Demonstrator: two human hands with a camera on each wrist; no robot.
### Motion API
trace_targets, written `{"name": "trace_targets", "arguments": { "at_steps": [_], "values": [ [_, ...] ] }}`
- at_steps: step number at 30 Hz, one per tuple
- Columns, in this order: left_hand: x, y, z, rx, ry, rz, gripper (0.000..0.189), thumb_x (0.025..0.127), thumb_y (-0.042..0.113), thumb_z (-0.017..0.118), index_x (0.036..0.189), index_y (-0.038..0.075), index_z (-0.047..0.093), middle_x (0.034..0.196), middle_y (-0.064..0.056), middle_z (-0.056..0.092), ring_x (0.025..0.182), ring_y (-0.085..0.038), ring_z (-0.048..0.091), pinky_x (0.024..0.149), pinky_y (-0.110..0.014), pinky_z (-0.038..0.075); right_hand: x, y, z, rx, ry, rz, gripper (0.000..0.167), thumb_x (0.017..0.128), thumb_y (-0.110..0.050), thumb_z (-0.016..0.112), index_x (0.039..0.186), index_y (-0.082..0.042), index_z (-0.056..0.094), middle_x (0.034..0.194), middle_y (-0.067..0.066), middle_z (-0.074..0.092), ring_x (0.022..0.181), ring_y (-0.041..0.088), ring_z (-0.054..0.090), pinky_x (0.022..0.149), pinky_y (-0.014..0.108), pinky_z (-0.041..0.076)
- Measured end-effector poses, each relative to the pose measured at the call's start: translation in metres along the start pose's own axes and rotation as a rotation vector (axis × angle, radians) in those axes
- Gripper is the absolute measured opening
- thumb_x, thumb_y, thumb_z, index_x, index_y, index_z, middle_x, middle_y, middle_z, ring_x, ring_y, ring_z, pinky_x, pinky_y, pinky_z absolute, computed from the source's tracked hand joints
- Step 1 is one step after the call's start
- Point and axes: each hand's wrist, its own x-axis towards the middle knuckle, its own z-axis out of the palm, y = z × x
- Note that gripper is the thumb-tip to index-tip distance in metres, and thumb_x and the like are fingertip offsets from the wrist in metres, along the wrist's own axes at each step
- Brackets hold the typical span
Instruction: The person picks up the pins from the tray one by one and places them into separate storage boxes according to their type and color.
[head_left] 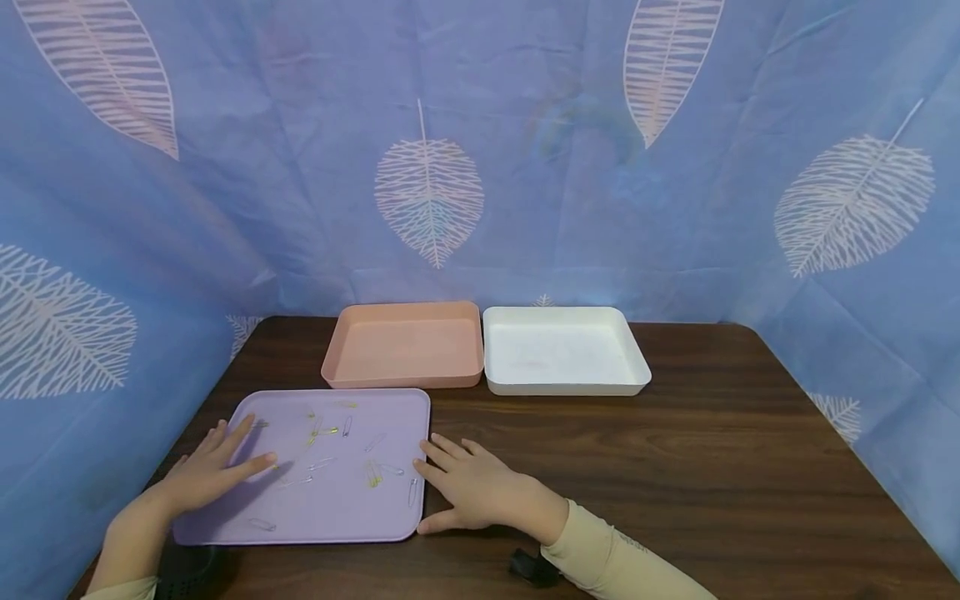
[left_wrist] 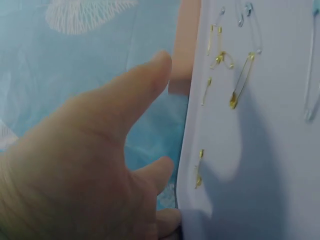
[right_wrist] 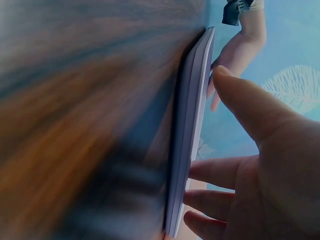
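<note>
A lilac tray [head_left: 330,512] lies on the table's left part, with several gold safety pins [left_wrist: 240,85] and silver safety pins [head_left: 262,524] scattered over it. My left hand [head_left: 201,477] is spread at the tray's left edge, its thumb and a fingertip reaching over the surface. A gold pin [left_wrist: 199,170] lies close to that edge in the left wrist view. On the opposite side, my right hand [head_left: 480,492] has its fingers spread, and their tips touch the tray's right rim [right_wrist: 192,120]. Neither hand grips a pin.
Behind the lilac tray stand a pink tray [head_left: 405,346] and, right beside it, a white tray [head_left: 562,350]. All are on a dark wooden table [head_left: 712,467]. A blue curtain [head_left: 525,208] with white leaf prints hangs along the back and sides.
</note>
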Motion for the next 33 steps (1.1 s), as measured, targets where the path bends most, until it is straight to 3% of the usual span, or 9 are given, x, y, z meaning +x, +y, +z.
{"name": "trace_targets", "arguments": {
  "at_steps": [13, 26, 33],
  "values": [
    [-0.003, 0.037, 0.016, -0.027, -0.003, 0.114, 0.095, 0.086, 0.059, 0.058, 0.155, 0.008, 0.019, 0.155, -0.040, 0.002, 0.141, -0.061, 0.002, 0.098, -0.083, 0.002, -0.044, 0.026, 0.008, 0.066, 0.032, 0.017, 0.082, 0.090, -0.068, 0.047, 0.152, -0.015, 0.036, 0.162, 0.008, 0.025, 0.151, 0.025, 0.022, 0.116, 0.053, 0.030],
    [0.000, 0.072, 0.038, 0.012, 0.012, 0.253, 0.091, 0.086, 0.061, 0.058, 0.157, 0.018, 0.020, 0.159, -0.031, 0.009, 0.145, -0.055, 0.009, 0.103, -0.081, 0.006, -0.086, 0.057, 0.019, 0.176, 0.093, 0.111, 0.082, 0.090, -0.064, 0.052, 0.149, -0.009, 0.040, 0.159, 0.011, 0.031, 0.149, 0.030, 0.027, 0.114, 0.058, 0.030],
    [0.003, 0.089, 0.049, -0.024, 0.001, 0.342, 0.090, 0.086, 0.059, 0.061, 0.157, 0.021, 0.020, 0.162, -0.025, 0.008, 0.148, -0.049, 0.007, 0.105, -0.079, 0.005, -0.109, 0.073, 0.022, 0.204, 0.153, 0.139, 0.082, 0.090, -0.063, 0.052, 0.147, -0.005, 0.042, 0.157, 0.014, 0.034, 0.146, 0.034, 0.031, 0.111, 0.061, 0.031]
  ]
}}
